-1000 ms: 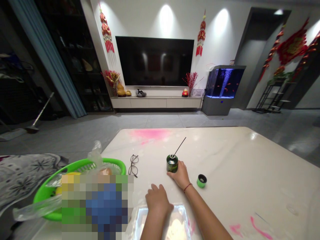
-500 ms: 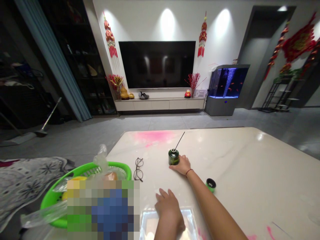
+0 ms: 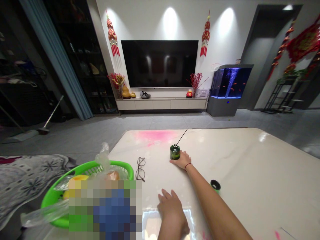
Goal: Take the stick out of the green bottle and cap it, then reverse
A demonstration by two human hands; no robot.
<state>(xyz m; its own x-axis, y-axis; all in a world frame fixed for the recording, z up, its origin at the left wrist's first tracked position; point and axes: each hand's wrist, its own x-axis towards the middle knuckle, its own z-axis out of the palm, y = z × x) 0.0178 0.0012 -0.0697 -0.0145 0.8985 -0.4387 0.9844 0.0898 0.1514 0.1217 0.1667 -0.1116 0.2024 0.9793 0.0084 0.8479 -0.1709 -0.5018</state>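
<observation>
- Beneath the fingers of left hand [image 3: 173,208] and right hand [image 3: 183,160] alike: pale, glossy marble-look table [image 3: 237,156], stretching well past both.
- Far ahead of the right fingertips: low pale TV console [image 3: 155,105], with dark flat-screen television [image 3: 160,63] above.
- Far ahead and to the right of the same fingers: blue-lit aquarium [image 3: 232,83], orange fish inside.
- Well left of the left fingers: bright green plastic basket [image 3: 47,196], clear plastic bag [image 3: 103,156] rising over its rim, near part pixelated.
- Just behind the left fingers: white-edged rectangle of light [image 3: 150,220] on the tabletop, partly covered by the hand; lit panel or reflection, impossible to tell.
- Ahead and left of the right fingers: pink smear [image 3: 155,136] near the far edge.
- At left: fingers loosely spread, palm down; contact with the tabletop, impossible to tell.
- At right: thumb in front, other fingers to the side and behind, closed around the base of green glass reed-diffuser bottle [image 3: 175,153], upright on the tabletop.
- Left of the right fingers, ahead of the left: round-lensed eyeglasses [image 3: 140,173].
- Right of both sets of fingers: green-and-black cap [image 3: 215,185], partly hidden by right forearm [image 3: 212,200].
- Above the right fingers: black reed [image 3: 182,137], slanting out of the bottle's neck, up and right.
</observation>
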